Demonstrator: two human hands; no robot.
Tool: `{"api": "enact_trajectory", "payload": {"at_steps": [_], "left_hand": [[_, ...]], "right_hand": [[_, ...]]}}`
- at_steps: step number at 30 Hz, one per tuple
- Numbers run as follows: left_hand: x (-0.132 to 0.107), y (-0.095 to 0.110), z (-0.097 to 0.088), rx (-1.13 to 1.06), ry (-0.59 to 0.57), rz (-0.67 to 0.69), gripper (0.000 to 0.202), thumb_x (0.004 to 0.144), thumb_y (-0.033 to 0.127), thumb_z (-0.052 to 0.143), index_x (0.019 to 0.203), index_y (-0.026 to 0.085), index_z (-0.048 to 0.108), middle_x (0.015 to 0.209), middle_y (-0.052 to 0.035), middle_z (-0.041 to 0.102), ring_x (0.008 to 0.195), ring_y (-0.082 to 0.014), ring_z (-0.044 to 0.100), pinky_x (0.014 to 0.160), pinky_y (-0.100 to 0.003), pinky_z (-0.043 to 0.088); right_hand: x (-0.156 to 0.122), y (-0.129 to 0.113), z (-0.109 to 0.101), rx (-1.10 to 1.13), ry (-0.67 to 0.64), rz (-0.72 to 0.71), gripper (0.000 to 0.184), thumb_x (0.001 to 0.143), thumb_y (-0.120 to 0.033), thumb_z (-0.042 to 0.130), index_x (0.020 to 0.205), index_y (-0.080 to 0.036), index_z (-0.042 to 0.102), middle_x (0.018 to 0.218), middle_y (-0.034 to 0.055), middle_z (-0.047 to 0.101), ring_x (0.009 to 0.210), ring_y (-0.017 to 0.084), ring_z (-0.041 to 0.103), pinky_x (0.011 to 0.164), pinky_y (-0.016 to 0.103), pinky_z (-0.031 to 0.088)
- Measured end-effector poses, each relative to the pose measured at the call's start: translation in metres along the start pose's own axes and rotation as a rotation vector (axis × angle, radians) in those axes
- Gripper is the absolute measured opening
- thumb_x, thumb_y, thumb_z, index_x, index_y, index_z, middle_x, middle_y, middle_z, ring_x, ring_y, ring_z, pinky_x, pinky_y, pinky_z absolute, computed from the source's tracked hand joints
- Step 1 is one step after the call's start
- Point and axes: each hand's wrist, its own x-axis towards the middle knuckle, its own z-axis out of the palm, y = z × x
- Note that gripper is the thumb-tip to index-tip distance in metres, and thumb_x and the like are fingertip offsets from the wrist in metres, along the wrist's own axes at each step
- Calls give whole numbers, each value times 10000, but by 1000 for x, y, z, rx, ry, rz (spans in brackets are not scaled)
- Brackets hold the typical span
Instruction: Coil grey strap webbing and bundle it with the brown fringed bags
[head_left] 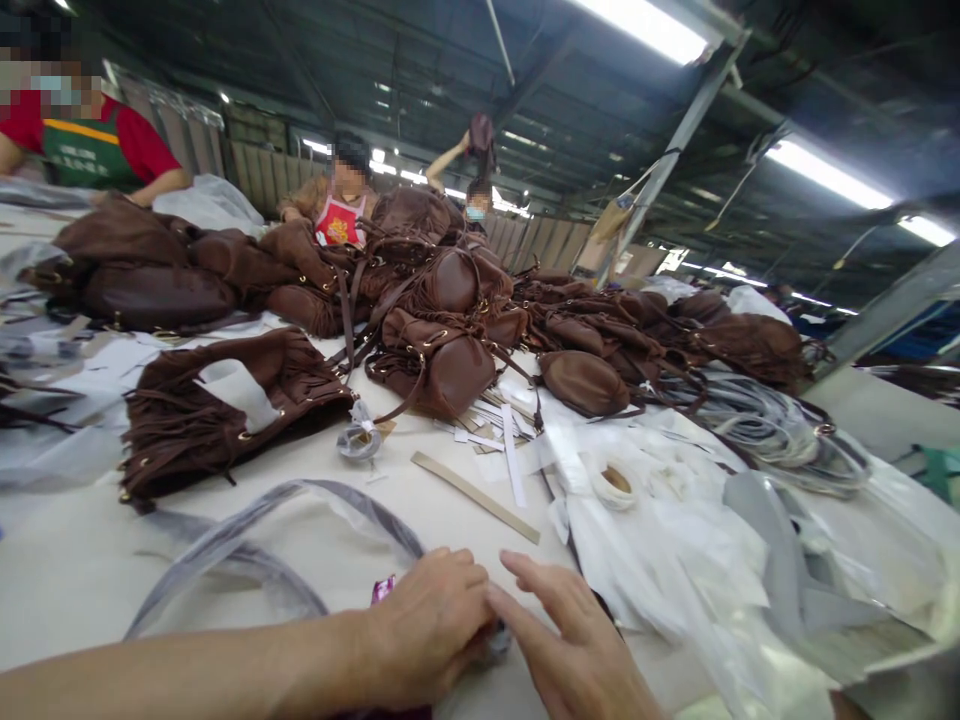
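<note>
My left hand (pixel 431 622) is closed, its fingers curled round the end of a dark bag strap (pixel 390 520) wrapped in clear plastic. The strap loops back to the left over the pale table (pixel 360 580). A bit of grey plastic shows under the fingers; the rest of the grip is hidden. Just right of it, my right hand (pixel 574 635) has its fingers stretched and apart, the fingertips close to the left hand. Behind my left wrist lies a small shiny purple wrapper (pixel 382 589). A brown fringed bag (pixel 225 410) with a white paper band (pixel 238 393) rests farther left.
Brown bags (pixel 450 370) are heaped across the far side. A flat strip (pixel 476 497), a white roll (pixel 613 486), plastic sheets (pixel 675 560) and coiled wrapped straps (pixel 757 420) lie to the right. Several people stand behind the heap, one person (pixel 97 140) in a green apron.
</note>
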Motion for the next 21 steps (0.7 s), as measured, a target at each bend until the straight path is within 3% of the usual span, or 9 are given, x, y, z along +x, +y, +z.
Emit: {"api": "enact_trajectory", "payload": {"at_steps": [2,4,6,9,14,17,21], "left_hand": [[0,10,5,18,1,-121,84,819,169,611,863,172,539,936,-56,623,844,-210,521,740,-324,410],[2,15,10,37,-13,-174,61,824,161,605,836,162,545,919,-61,621,843,-217,518,741,-336,427],[4,17,14,71,-7,-183,24,839,145,578,835,151,555,911,-68,620,840,-221,518,744,-346,442],[7,19,21,128,29,-172,48,868,127,531,843,145,568,887,-69,621,821,-219,521,753,-355,456],[8,22,25,133,55,-197,48,887,145,548,848,143,576,892,-69,628,846,-221,534,773,-344,462],[4,15,14,74,27,-179,71,835,164,642,847,155,572,918,-53,633,870,-213,548,778,-316,458],[-7,-6,-8,35,-27,-47,207,805,150,662,981,211,571,929,-7,635,858,-187,568,754,-279,448]], "right_hand": [[-4,-6,1,65,17,262,261,934,-199,383,1083,-258,588,945,96,699,783,217,683,707,327,546],[-3,-12,7,233,-44,586,218,959,-353,379,882,-234,544,641,18,637,517,167,622,490,254,498],[3,-18,16,391,-115,831,264,942,-435,384,784,-236,454,509,-41,554,362,131,528,337,210,384],[18,-24,21,498,-180,981,166,898,-355,410,782,-236,404,447,-71,527,293,127,490,265,180,304],[40,-26,7,456,-377,992,67,814,-164,380,797,-225,403,414,-72,530,339,149,550,329,196,407],[47,-22,-3,266,-483,788,116,788,-112,370,770,-218,414,446,-57,528,414,148,585,410,196,413],[57,-13,-11,136,-507,506,133,750,-91,470,680,-202,454,639,14,617,685,177,624,629,249,410]]}}
